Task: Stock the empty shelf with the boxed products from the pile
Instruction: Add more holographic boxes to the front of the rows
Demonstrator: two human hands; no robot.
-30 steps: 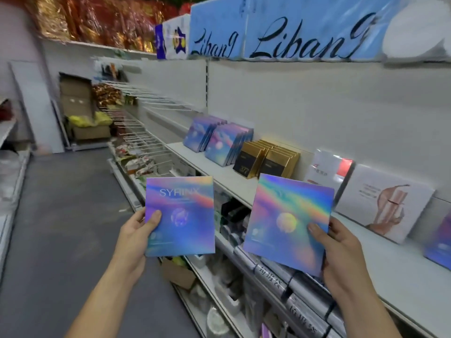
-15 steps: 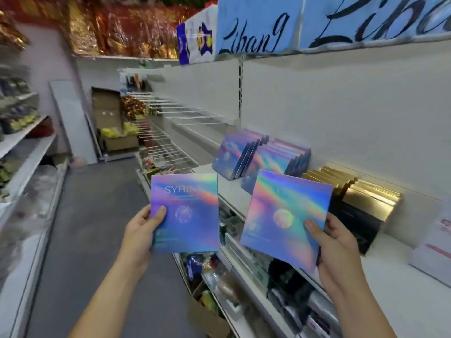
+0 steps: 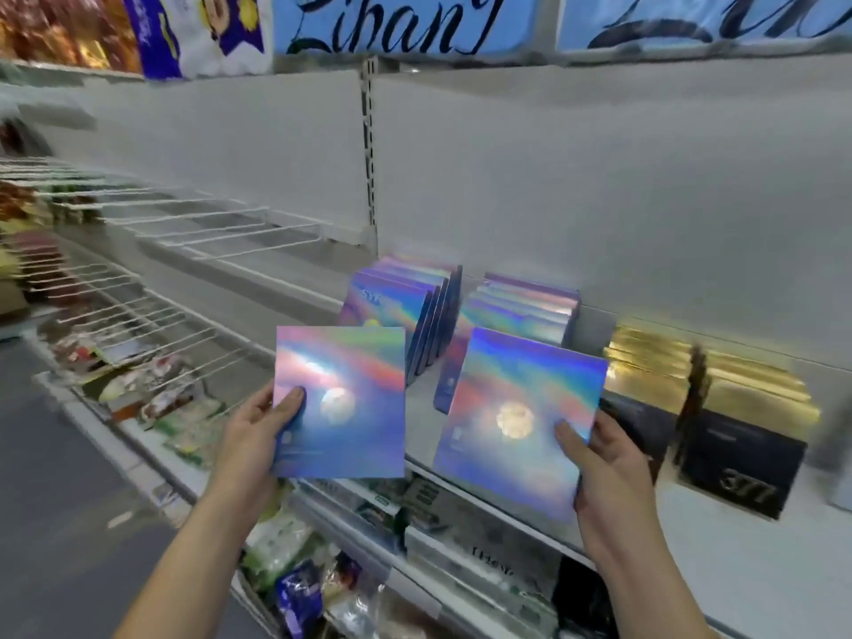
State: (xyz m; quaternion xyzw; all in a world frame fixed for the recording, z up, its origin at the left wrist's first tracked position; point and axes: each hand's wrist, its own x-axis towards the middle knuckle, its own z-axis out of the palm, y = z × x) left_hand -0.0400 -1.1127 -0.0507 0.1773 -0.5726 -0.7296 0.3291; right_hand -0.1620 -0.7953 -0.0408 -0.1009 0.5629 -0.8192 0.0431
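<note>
From the head view, the left hand (image 3: 258, 435) pinches a flat holographic box (image 3: 350, 408) by its left edge, thumb on the front, face to the camera and edges level. The right hand (image 3: 608, 468) grips a matching second box (image 3: 516, 417) at its lower right corner, tilted clockwise. Both boxes look almost square, so no long axis shows. They are held in front of the white shelf (image 3: 760, 569), before two leaning rows of like boxes (image 3: 401, 311).

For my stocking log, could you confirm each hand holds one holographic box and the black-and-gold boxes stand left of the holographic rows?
Not quite: the head view shows the black-and-gold boxes standing right of the holographic rows. The left hand and right hand each hold one holographic box.
</note>
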